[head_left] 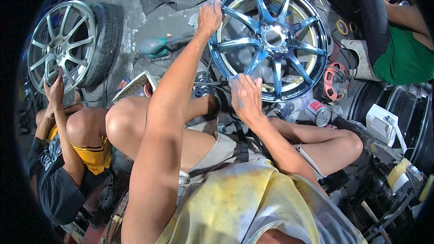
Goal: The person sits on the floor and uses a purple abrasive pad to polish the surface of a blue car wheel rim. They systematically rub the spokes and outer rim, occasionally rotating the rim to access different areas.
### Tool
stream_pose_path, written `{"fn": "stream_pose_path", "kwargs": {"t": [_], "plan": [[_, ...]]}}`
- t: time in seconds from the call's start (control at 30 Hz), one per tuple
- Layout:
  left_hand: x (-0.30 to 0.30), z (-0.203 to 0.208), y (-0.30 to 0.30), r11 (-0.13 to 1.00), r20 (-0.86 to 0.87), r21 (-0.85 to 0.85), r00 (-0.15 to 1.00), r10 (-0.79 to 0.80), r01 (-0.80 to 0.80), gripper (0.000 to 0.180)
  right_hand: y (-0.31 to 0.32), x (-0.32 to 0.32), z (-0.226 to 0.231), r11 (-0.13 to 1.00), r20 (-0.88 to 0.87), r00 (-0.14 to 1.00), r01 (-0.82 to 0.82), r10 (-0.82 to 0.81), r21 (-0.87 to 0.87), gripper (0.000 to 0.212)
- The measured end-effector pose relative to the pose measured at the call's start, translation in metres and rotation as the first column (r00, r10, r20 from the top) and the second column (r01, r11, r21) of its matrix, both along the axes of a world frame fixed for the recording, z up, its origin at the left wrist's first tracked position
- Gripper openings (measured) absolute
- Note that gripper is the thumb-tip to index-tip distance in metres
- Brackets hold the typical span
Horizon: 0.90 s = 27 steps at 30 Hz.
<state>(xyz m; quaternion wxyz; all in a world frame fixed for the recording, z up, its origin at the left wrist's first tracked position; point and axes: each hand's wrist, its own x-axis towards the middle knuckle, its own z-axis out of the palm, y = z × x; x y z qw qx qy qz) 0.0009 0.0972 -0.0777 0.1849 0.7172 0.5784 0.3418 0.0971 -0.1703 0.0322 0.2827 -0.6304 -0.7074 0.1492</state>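
A glossy blue and silver car wheel rim [277, 70] with several spokes lies face up in front of me, at the upper right. At its far left edge, my left hand [209, 18] is closed over the outer lip. Bent fingers of my right hand [246, 97] press on the rim's near left edge, by the foot of a spoke. Pale dust or paint marks that hand; whether anything thin lies under its fingers is hidden. A yellowish ring shows between the spokes.
At left, a co-worker's hand [55, 88] reaches to a silver wheel rim [58, 45] beside a tyre [104, 45]. A red round tool or reel [336, 81], a can [320, 113] and a white box [382, 124] sit at right. Another person in green [407, 61] sits at far right.
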Motion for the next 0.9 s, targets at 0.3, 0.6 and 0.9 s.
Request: {"fn": "stream_pose_path", "kwargs": {"t": [0.3, 0.6, 0.9], "plan": [[0.004, 0.007, -0.002, 0.997, 0.033, -0.072, 0.999, -0.002, 0.004, 0.06, -0.007, 0.007, -0.001, 0.997, -0.024, 0.999, 0.033, -0.035, -0.074, 0.006], [0.002, 0.005, 0.0, 0.996, 0.02, -0.089, 1.0, 0.018, -0.017, 0.054, -0.014, 0.016, 0.003, 0.996, -0.036, 0.996, -0.079, 0.078, -0.035, 0.023], [-0.002, 0.012, -0.003, 0.973, -0.015, -0.229, 1.0, 0.0, -0.003, 0.061, 0.01, 0.014, -0.011, 0.979, -0.035, 0.98, -0.195, 0.197, 0.056, 0.025]]}}
